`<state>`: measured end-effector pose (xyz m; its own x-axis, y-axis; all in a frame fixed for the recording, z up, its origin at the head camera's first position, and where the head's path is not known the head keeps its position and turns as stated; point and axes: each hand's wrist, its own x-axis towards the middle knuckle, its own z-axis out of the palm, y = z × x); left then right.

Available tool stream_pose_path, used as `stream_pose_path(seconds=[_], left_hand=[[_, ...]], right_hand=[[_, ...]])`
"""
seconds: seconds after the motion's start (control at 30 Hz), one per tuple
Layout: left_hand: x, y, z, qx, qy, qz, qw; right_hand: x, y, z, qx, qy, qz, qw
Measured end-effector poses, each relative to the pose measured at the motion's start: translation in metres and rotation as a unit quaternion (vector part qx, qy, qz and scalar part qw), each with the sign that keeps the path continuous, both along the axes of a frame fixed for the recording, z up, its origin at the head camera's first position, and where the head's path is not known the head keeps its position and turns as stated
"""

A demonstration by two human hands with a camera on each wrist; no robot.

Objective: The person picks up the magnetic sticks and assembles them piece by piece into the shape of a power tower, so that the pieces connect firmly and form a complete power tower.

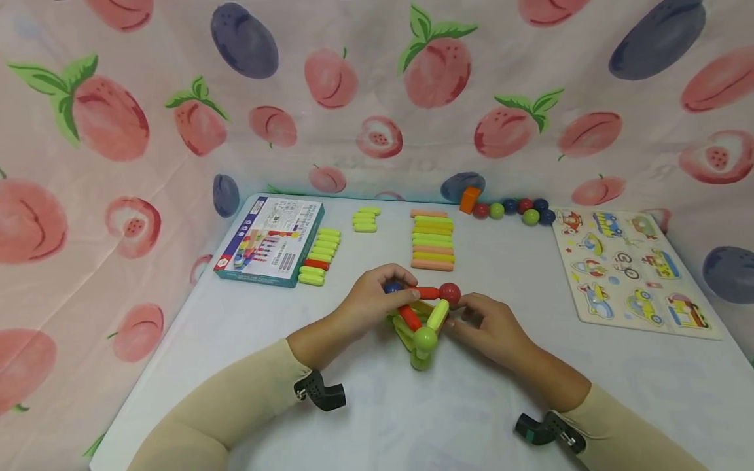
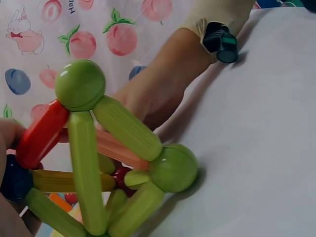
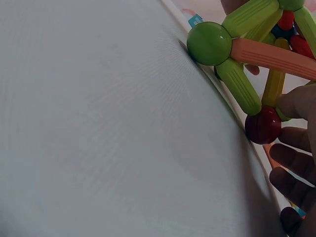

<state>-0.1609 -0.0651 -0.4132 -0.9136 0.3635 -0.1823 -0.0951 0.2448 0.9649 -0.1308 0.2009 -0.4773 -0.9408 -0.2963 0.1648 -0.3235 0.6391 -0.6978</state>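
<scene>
A toy frame of balls and sticks [image 1: 425, 339] stands between the two hands over the white table. Green balls [image 2: 173, 168] join its ribbed sticks in light green, red, orange and yellow. The left hand [image 1: 371, 297] grips its far left corner, fingers and thumb around the blue ball [image 2: 17, 180] and a red stick [image 2: 42, 136]. On the other side, the right hand [image 1: 497, 330] holds the frame with curled fingers, its index fingertip by the upper red ball [image 1: 450, 293]. A darker red ball [image 3: 263, 125] sits low by the right thumb and fingers.
Behind the hands lies a row of long sticks [image 1: 432, 239], with short green sticks [image 1: 365, 220] beside it. More sticks [image 1: 321, 252] line the toy box [image 1: 268, 239] at left. Loose balls [image 1: 510, 207], an orange block [image 1: 469, 199] and a picture puzzle board [image 1: 607, 261] lie right.
</scene>
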Motion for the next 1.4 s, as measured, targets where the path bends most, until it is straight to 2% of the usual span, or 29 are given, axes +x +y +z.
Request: stream_pose_path(seconds=[0.17, 0.3, 0.4, 0.5, 0.57, 0.73, 0.97, 1.1, 1.2, 1.3, 1.4], left_hand=[[0.004, 0.001, -0.004, 0.023, 0.006, 0.023, 0.9995], [0.006, -0.001, -0.006, 0.038, 0.017, 0.024, 0.9988], [0.006, -0.007, -0.008, 0.06, 0.041, 0.022, 0.9971], [0.007, -0.015, -0.011, 0.082, 0.073, 0.028, 0.9935], [0.008, -0.021, -0.012, 0.075, 0.098, 0.036, 0.9917], [0.012, -0.028, -0.017, 0.025, 0.145, 0.055, 0.9876], [0.013, -0.026, -0.019, 0.025, 0.142, 0.047, 0.9884], [0.012, -0.025, -0.021, 0.018, 0.156, 0.047, 0.9864], [0.013, -0.025, -0.026, 0.004, 0.155, 0.064, 0.9859], [0.021, -0.026, -0.034, -0.042, 0.13, 0.065, 0.9885], [0.031, -0.026, -0.042, -0.101, 0.113, 0.031, 0.9879]], right_hand=[[0.001, 0.001, 0.004, -0.018, -0.003, 0.0, 1.0], [0.002, 0.0, 0.014, -0.086, -0.015, 0.007, 0.996], [0.002, -0.002, 0.021, -0.129, -0.032, 0.012, 0.991], [0.0, -0.005, 0.025, -0.149, -0.05, 0.008, 0.988], [-0.001, -0.007, 0.027, -0.162, -0.064, 0.003, 0.985], [-0.002, -0.009, 0.029, -0.201, -0.086, 0.0, 0.976], [0.0, -0.009, 0.029, -0.196, -0.088, -0.015, 0.977], [0.0, -0.002, 0.028, -0.201, -0.099, -0.004, 0.975], [-0.003, 0.004, 0.022, -0.17, -0.107, -0.002, 0.98], [-0.005, 0.009, 0.013, -0.062, -0.082, 0.011, 0.995], [-0.003, 0.01, 0.005, 0.045, -0.031, 0.034, 0.998]])
